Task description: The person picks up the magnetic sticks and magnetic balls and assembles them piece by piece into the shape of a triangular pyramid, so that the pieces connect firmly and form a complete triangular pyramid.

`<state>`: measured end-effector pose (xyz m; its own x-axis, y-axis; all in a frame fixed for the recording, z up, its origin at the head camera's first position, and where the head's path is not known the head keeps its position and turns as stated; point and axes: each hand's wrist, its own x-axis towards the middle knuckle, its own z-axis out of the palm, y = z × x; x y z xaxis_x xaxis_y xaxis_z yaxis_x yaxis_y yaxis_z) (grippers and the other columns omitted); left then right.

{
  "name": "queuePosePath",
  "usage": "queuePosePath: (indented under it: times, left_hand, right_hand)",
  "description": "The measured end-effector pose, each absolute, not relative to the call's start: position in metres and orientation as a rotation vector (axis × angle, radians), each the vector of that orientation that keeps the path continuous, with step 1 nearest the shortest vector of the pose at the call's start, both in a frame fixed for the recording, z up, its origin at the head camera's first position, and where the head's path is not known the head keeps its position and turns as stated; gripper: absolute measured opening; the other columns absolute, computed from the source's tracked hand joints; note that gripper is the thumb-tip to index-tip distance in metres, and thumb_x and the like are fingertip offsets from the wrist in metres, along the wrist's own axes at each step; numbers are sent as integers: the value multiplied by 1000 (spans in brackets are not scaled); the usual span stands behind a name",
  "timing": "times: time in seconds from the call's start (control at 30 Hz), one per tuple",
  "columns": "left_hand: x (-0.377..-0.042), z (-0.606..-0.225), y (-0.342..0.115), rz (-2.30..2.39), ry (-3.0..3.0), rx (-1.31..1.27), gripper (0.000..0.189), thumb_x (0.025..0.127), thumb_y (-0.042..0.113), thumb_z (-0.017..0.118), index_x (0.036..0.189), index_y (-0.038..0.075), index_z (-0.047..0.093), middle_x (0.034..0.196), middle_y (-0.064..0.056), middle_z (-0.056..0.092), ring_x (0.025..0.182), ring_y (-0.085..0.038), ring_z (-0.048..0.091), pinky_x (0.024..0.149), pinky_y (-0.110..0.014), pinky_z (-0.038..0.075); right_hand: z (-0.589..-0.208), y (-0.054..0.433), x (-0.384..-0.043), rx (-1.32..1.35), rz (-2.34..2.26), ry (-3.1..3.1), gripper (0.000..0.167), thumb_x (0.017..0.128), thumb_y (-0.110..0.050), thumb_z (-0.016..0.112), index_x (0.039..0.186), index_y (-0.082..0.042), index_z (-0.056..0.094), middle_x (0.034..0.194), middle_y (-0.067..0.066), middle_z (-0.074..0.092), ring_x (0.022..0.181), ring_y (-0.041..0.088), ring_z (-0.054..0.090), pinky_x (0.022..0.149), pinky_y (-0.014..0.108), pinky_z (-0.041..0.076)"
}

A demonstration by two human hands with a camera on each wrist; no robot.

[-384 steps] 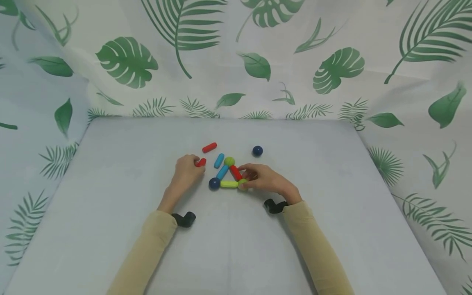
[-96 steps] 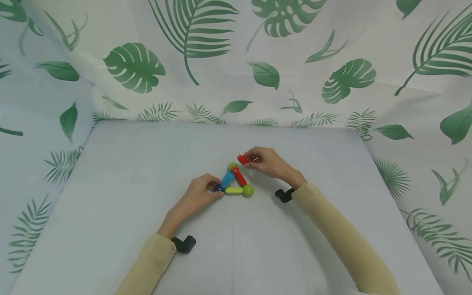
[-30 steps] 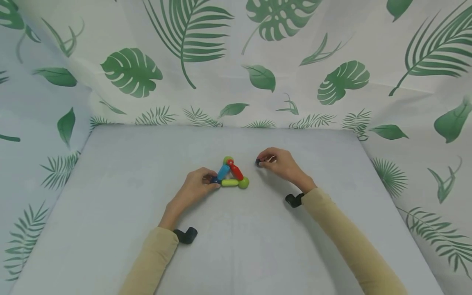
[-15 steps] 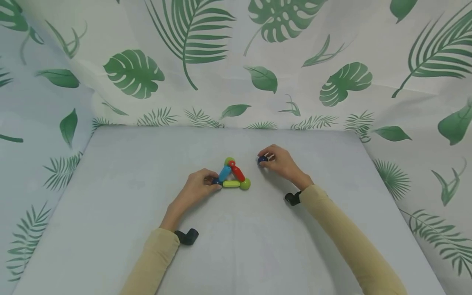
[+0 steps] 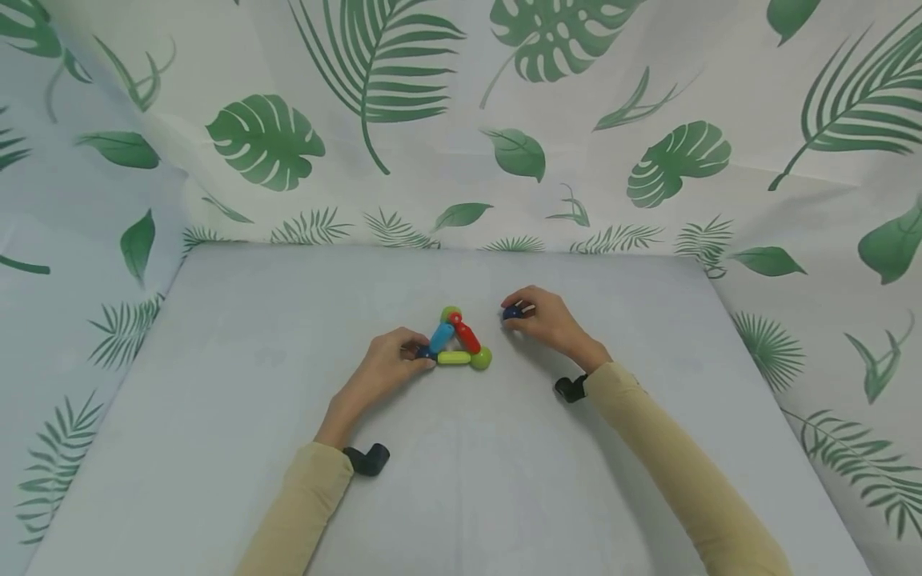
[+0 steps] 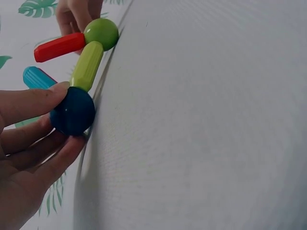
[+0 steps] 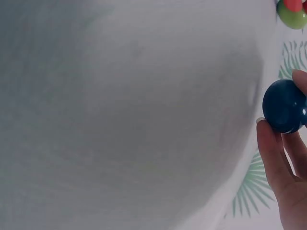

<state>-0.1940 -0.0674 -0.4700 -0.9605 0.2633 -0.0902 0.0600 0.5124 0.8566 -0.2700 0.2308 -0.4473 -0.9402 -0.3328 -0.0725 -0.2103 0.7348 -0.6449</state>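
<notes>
My left hand [image 5: 389, 360] pinches a dark blue ball [image 6: 74, 112], the left corner of a triangular toy frame of balls and rods. A yellow-green rod [image 5: 454, 358] runs from it to a light green ball [image 5: 481, 358]; another green ball [image 5: 451, 313] forms the far corner. A blue rod [image 6: 38, 78] and a red rod [image 6: 60, 47] slant up from the near corners, off the table. A further red rod end [image 5: 455, 318] overlaps the far ball. To the right of the frame, my right hand [image 5: 543, 316] holds a second dark blue ball [image 7: 284, 106] between thumb and fingers.
The frame sits mid-table on a white tabletop [image 5: 461, 464]. Leaf-printed white cloth [image 5: 403, 184] hangs behind and at both sides. Black wrist devices [image 5: 369, 459] are worn on both wrists, below the tan sleeves.
Red and blue rods once loose on the table have joined the frame. My right hand held a red rod earlier and now has the dark blue ball; over the last half second little moves.
</notes>
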Motion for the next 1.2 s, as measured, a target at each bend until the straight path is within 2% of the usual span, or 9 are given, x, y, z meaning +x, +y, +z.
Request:
queuePosePath:
  times: [0.23, 0.6, 1.0, 1.2]
  left_hand:
    - [-194, -472, -67, 1439, 2533, 276, 37, 91, 12, 78, 125, 2, 67, 119, -14, 71, 107, -26, 70, 94, -39, 58]
    - [-194, -468, -67, 1426, 2541, 275, 38, 90, 12, 79, 125, 1, 67, 117, -14, 71, 106, -26, 70, 94, -40, 58]
    - [-193, -472, -71, 1424, 2552, 276, 36, 90, 13, 79, 123, 2, 68, 116, -13, 72, 105, -25, 70, 94, -40, 58]
    - [-195, -474, -70, 1461, 2539, 302, 36, 90, 14, 79, 123, 2, 68, 116, -12, 72, 104, -24, 72, 94, -40, 58]
  right_hand:
    - [-436, 223, -263, -446, -1019, 2739, 33, 92, -10, 77, 123, -4, 70, 126, 13, 67, 116, 32, 65, 100, 45, 57]
    - [-413, 200, -250, -671, -1120, 2725, 35, 91, -10, 79, 123, -2, 69, 120, 11, 69, 111, 28, 68, 99, 42, 57]
    - [-404, 172, -241, -845, -1236, 2591, 32, 91, -5, 77, 123, -1, 69, 120, 9, 69, 110, 27, 68, 101, 44, 56]
    - [-404, 165, -240, -908, -1234, 2561, 30, 92, -10, 78, 120, -4, 70, 118, 6, 71, 109, 23, 69, 101, 42, 56]
